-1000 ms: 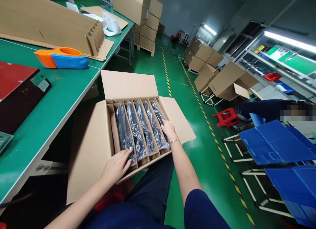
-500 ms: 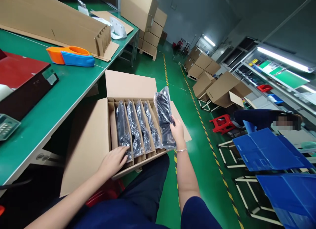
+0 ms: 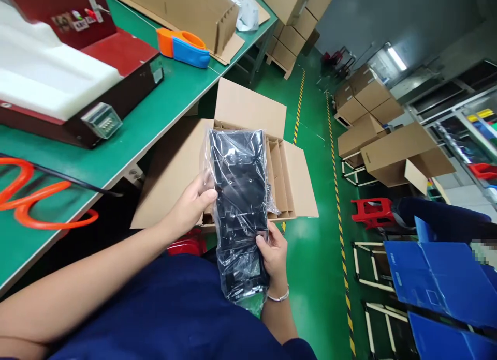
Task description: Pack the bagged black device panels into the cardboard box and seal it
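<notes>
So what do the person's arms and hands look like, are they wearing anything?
Both forearms are bare, with no gloves on the left hand or right hand. A thin silver bracelet circles the right wrist. Dark blue clothing shows below the arms.

Tape dispenser [image 3: 185, 42] – green bench [image 3: 128, 137].

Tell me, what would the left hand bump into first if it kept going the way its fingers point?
Probably the black plastic part in its clear bag; the left hand already touches it.
</notes>
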`<action>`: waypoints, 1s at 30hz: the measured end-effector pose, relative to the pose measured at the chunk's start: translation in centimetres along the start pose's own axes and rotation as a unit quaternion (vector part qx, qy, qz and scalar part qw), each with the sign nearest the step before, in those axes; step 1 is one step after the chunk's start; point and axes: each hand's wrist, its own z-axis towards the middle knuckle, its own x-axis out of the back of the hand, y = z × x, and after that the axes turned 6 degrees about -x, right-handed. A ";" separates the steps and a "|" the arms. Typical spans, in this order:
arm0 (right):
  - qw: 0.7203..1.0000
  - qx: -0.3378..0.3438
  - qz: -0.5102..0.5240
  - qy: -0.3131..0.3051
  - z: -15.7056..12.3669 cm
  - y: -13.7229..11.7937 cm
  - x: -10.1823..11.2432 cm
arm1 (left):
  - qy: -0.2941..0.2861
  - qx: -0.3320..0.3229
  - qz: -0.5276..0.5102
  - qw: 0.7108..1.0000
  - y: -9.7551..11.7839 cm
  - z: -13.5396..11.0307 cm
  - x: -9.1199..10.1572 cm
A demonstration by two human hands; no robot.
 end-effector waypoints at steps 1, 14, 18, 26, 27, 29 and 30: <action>1.000 0.009 -0.003 -0.006 -0.1 -0.1 -0.3 | 0.008 0.005 0.009 1.000 0.7 -0.1 -0.1; 0.998 0.030 -0.041 -0.044 -0.9 -0.6 -1.2 | 0.063 0.034 0.100 0.992 2.4 -1.0 -0.4; 0.997 0.026 -0.057 -0.046 -1.2 -1.1 -1.3 | 0.065 0.019 0.121 0.990 2.6 -0.9 -0.6; 1.000 0.012 -0.014 -0.025 -1.0 -1.3 -1.2 | 0.015 0.008 0.115 0.993 2.3 -1.4 0.0; 1.000 0.010 -0.010 -0.024 -1.0 -1.3 -1.2 | 0.015 0.011 0.119 0.993 2.4 -1.5 0.1; 1.000 0.002 -0.002 -0.026 -0.9 -1.4 -1.2 | 0.017 0.021 0.129 0.991 2.5 -1.6 0.2; 1.000 -0.002 0.001 -0.027 -0.9 -1.4 -1.2 | 0.018 0.023 0.132 0.991 2.5 -1.6 0.3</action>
